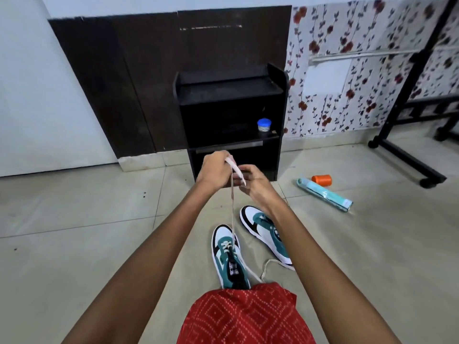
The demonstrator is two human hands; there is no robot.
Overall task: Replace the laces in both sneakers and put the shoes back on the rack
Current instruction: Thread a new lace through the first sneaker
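Two teal, white and black sneakers lie on the tiled floor. The left sneaker [227, 256] has a pale lace [232, 204] threaded through its lower eyelets, rising taut to my hands. My left hand [214, 168] pinches the upper end of that lace, raised in front of the rack. My right hand [250, 181] grips the lace just beside it, fingers curled. The right sneaker [258, 229] lies partly under my right forearm. Another lace end [267, 265] trails loose on the floor between the shoes. The black shoe rack [231, 95] stands against the wall beyond my hands.
A small blue-lidded jar [264, 125] sits on the rack's middle shelf. An orange spool [321, 180] and a teal tube-shaped package [325, 194] lie on the floor to the right. A black wheeled stand [407, 155] occupies the far right. My red patterned garment [246, 316] fills the bottom.
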